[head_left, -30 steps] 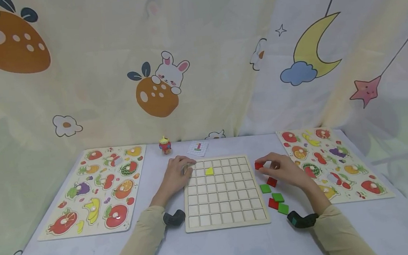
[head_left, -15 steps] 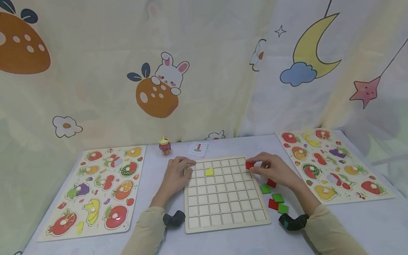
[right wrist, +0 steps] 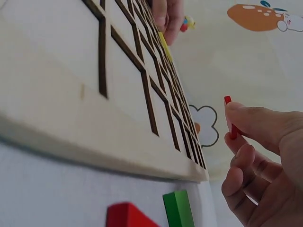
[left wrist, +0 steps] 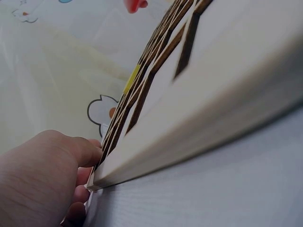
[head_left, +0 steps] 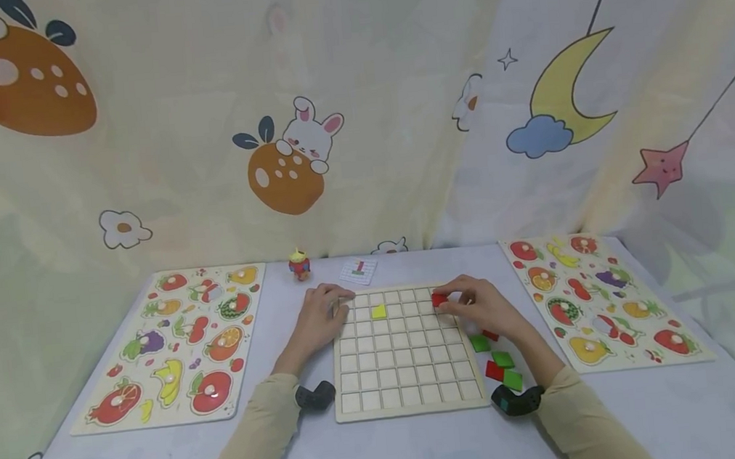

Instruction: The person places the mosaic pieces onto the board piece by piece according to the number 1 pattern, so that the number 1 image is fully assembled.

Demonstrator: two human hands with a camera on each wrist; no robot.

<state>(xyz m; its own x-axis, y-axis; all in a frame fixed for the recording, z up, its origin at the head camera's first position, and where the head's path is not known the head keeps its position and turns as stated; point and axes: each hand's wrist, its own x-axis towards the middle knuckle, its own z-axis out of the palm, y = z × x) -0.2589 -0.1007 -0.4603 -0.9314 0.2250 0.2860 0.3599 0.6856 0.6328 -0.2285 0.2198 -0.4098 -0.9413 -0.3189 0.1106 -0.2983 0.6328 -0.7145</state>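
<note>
A wooden grid board [head_left: 412,409] lies in the middle of the table, with one yellow tile [head_left: 378,311] in a cell near its top. My left hand [head_left: 318,323] holds the board's far left corner, its thumb and fingers at the edge, as the left wrist view also shows. Between thumb and fingertips, my right hand [head_left: 479,308] pinches a red square tile [head_left: 438,300], also seen edge-on in the right wrist view [right wrist: 230,118], raised over the board's upper right cells. Several green tiles [head_left: 502,359] and red tiles [head_left: 494,371] lie right of the board.
Fruit puzzle boards lie at the left [head_left: 174,348] and right [head_left: 600,304]. Beyond the grid board are a small toy figure [head_left: 300,265] and a pattern card [head_left: 358,271] with a red and green design. A printed curtain [head_left: 385,126] hangs behind the table.
My right hand has moved left with the red tile, from beside the board to over its upper right cells. The left hand keeps its place at the corner.
</note>
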